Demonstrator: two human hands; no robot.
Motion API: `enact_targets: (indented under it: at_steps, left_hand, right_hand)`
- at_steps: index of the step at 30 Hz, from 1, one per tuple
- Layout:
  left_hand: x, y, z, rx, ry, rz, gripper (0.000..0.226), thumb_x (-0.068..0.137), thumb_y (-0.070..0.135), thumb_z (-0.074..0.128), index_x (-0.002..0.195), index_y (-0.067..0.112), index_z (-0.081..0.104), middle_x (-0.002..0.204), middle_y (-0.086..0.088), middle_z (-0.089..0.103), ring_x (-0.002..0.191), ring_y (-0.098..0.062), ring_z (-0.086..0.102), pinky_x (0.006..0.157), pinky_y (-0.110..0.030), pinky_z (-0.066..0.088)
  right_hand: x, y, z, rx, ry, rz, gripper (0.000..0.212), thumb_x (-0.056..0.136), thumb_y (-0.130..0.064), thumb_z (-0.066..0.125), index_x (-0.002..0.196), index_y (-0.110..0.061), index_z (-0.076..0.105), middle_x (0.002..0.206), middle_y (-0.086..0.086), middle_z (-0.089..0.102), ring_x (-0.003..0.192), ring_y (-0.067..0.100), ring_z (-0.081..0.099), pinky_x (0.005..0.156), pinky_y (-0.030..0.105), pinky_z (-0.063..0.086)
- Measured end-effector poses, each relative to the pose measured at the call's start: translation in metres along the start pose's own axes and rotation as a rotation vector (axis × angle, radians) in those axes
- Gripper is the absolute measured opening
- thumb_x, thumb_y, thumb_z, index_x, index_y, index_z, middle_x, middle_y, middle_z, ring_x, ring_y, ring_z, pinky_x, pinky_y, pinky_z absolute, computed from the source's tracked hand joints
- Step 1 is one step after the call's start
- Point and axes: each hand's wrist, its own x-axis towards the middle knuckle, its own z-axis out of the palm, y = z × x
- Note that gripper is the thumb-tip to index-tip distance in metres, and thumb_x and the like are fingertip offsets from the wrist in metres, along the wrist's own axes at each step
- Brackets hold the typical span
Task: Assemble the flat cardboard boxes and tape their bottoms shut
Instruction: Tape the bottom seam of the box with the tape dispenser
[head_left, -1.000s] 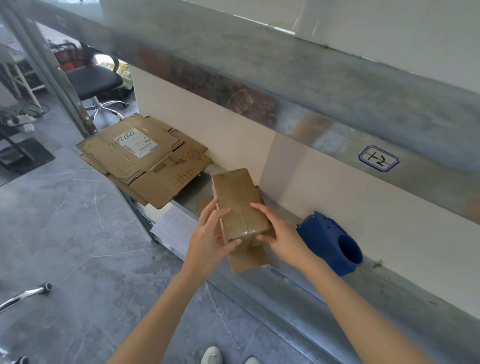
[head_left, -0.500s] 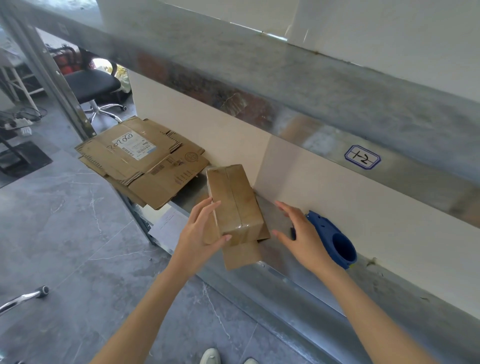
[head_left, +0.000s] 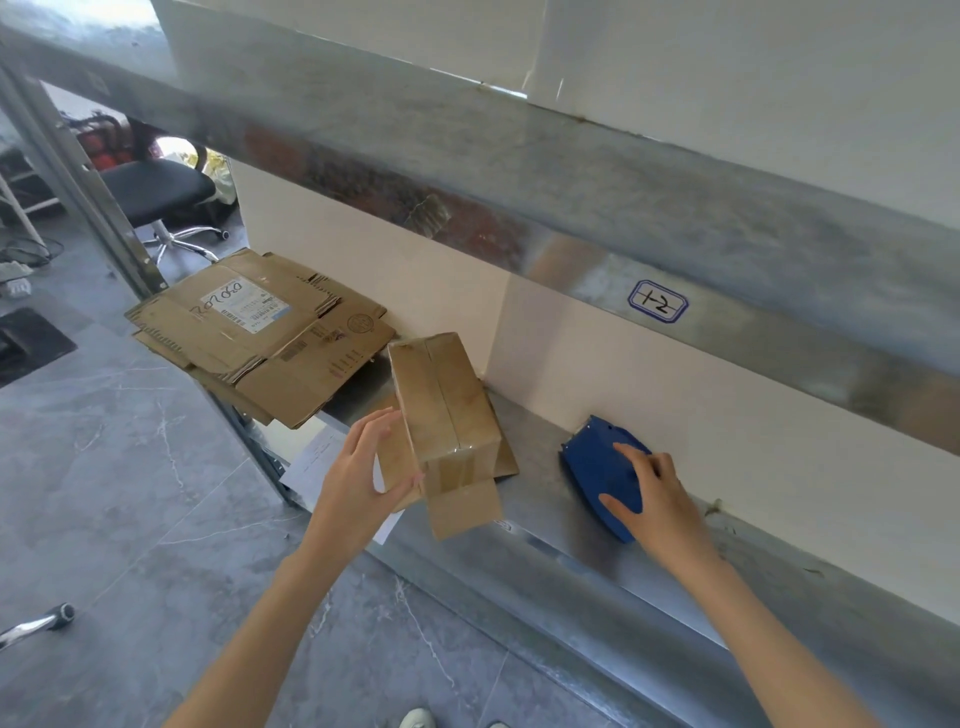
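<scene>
A small brown cardboard box (head_left: 447, 395) stands on the metal shelf (head_left: 561, 566), its taped seam facing up and one loose flap hanging over the front edge. My left hand (head_left: 358, 478) holds its left side, thumb curled round the near corner. To the right, my right hand (head_left: 654, 499) lies on a blue tape dispenser (head_left: 592, 462) by the wall, thumb on its near face and fingers over its top. A stack of flattened cardboard boxes (head_left: 260, 332) lies at the shelf's left end, jutting past the edge.
A metal upper shelf beam (head_left: 519, 171) with a handwritten label (head_left: 657, 301) overhangs the work area. A white paper sheet (head_left: 317, 457) lies under the box's left side. A black office chair (head_left: 156, 192) stands far left on the grey tiled floor.
My right hand left the box and moved right onto the blue tape dispenser. My left hand stayed on the box, which has barely shifted.
</scene>
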Motion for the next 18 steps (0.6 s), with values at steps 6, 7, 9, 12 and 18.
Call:
enact_targets:
  at_steps: [6, 7, 9, 12, 18]
  left_hand:
    - [0.000, -0.004, -0.004, 0.017, -0.024, -0.044, 0.099, 0.076, 0.022, 0.084, 0.143, 0.055, 0.019, 0.141, 0.021, 0.039, 0.119, 0.011, 0.044, 0.083, -0.007, 0.037]
    - [0.000, -0.004, -0.005, 0.030, -0.027, -0.044, 0.098, 0.076, 0.021, 0.085, 0.144, 0.052, 0.020, 0.139, 0.021, 0.039, 0.118, 0.009, 0.045, 0.083, -0.008, 0.038]
    - [0.002, -0.004, -0.008, 0.051, -0.031, -0.050, 0.097, 0.076, 0.020, 0.085, 0.145, 0.047, 0.022, 0.136, 0.025, 0.039, 0.117, 0.008, 0.046, 0.082, -0.010, 0.038]
    - [0.005, 0.000, -0.012, 0.063, -0.019, -0.052, 0.092, 0.078, 0.019, 0.083, 0.143, 0.047, 0.025, 0.135, 0.039, 0.032, 0.118, 0.014, 0.044, 0.085, -0.011, 0.037]
    - [0.010, 0.010, -0.015, 0.048, -0.013, -0.035, 0.088, 0.079, 0.019, 0.081, 0.138, 0.056, 0.027, 0.135, 0.041, 0.031, 0.118, 0.018, 0.042, 0.086, -0.009, 0.036]
  right_hand:
    - [0.013, 0.004, -0.003, 0.043, -0.179, 0.058, 0.079, 0.095, -0.037, 0.062, 0.156, -0.039, 0.011, 0.073, -0.006, 0.055, 0.059, 0.007, 0.051, 0.052, 0.017, 0.037]
    - [0.015, 0.004, -0.004, 0.057, -0.197, 0.066, 0.079, 0.096, -0.036, 0.061, 0.156, -0.041, 0.010, 0.066, -0.005, 0.054, 0.051, 0.007, 0.047, 0.050, 0.018, 0.038]
    - [0.020, 0.005, -0.005, 0.095, -0.251, 0.080, 0.081, 0.096, -0.035, 0.061, 0.154, -0.047, 0.006, 0.074, 0.003, 0.062, 0.051, 0.011, 0.050, 0.057, 0.027, 0.047]
    - [0.024, 0.006, -0.010, 0.132, -0.336, 0.080, 0.085, 0.097, -0.035, 0.060, 0.152, -0.052, -0.002, 0.118, 0.011, 0.065, 0.078, 0.022, 0.066, 0.079, 0.037, 0.054]
    - [0.035, 0.003, -0.023, 0.198, -0.378, 0.114, 0.090, 0.094, -0.025, 0.066, 0.151, -0.052, 0.003, 0.156, -0.001, 0.035, 0.129, 0.033, 0.050, 0.103, 0.041, 0.046]
